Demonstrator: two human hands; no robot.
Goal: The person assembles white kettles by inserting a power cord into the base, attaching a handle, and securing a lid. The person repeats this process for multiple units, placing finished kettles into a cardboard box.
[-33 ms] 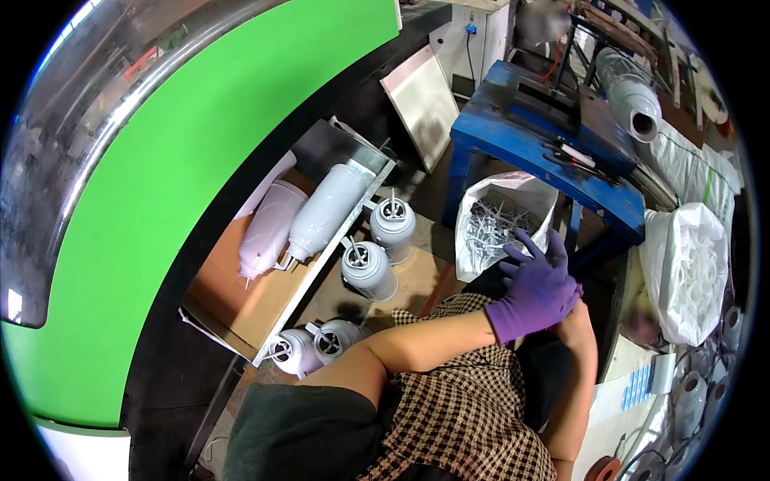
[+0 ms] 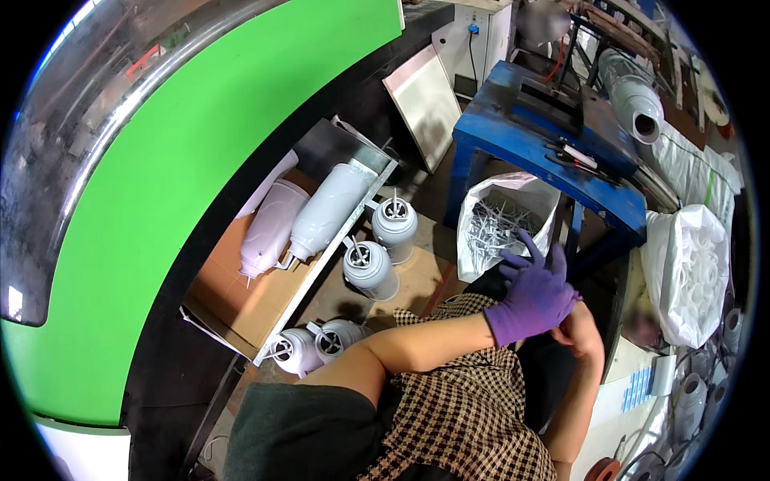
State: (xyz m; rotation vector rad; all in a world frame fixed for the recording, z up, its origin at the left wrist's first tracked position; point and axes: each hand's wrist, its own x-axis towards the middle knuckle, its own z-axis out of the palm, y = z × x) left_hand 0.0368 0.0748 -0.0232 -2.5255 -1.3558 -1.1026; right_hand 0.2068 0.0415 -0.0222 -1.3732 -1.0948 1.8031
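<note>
My left hand wears a purple knitted glove and sits above my lap, its fingers spread toward a white sack of thin grey plastic sprues. Bare and ungloved, my right hand is close against the palm side of the glove. Its fingers are curled, and partly covered by the left hand; what they pinch, if anything, does not show. Left of the sack stand two grey plastic flask bodies with handles and cross-shaped sprues on top.
A cardboard-lined chute on the green machine holds several flask bodies; more stand below its edge. A blue metal table carries pliers. At right are a sack of white rings and more grey bodies.
My right hand has shifted slightly down and right, its fingers now more curled. The left glove has dipped a little, with its fingers still spread.
</note>
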